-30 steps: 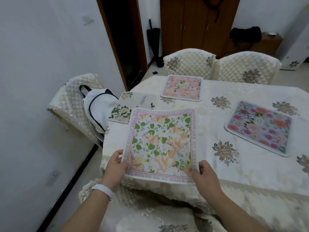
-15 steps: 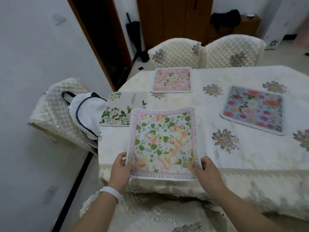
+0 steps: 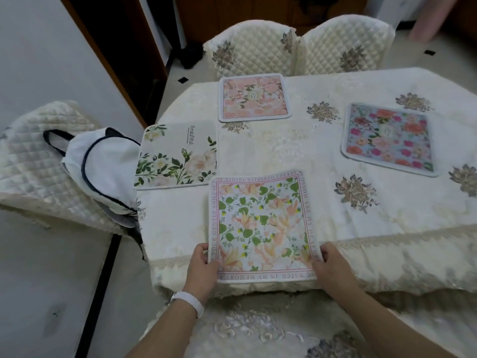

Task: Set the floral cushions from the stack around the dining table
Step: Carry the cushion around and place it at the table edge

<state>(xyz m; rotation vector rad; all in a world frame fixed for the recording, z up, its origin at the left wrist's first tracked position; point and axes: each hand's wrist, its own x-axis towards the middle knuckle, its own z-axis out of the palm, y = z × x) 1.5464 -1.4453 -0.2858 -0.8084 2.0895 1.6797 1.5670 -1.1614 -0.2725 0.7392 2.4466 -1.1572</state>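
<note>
A flat floral cushion with green leaves, peach flowers and a lettered pink border [image 3: 260, 226] lies on the near edge of the dining table [image 3: 296, 156], its near end overhanging the edge. My left hand [image 3: 202, 264] grips its near left corner and my right hand [image 3: 329, 267] grips its near right corner. Three more cushions lie flat on the table: a white-rose one printed "Beautiful" [image 3: 176, 156] at the left, a pink one [image 3: 254, 99] at the far side, and a blue one with red flowers [image 3: 389, 138] at the right.
Two quilted cream chairs [image 3: 296, 45] stand at the table's far side. Another quilted chair [image 3: 38, 156] at the left holds a white bag with dark trim [image 3: 100, 161]. A white wall and a dark doorway [image 3: 124, 40] lie to the left. A cream chair seat [image 3: 258, 332] is below my arms.
The view has tipped downward and closer to the table. The cushion in my hands has slid slightly toward the near edge; both hands keep their grip on its corners.
</note>
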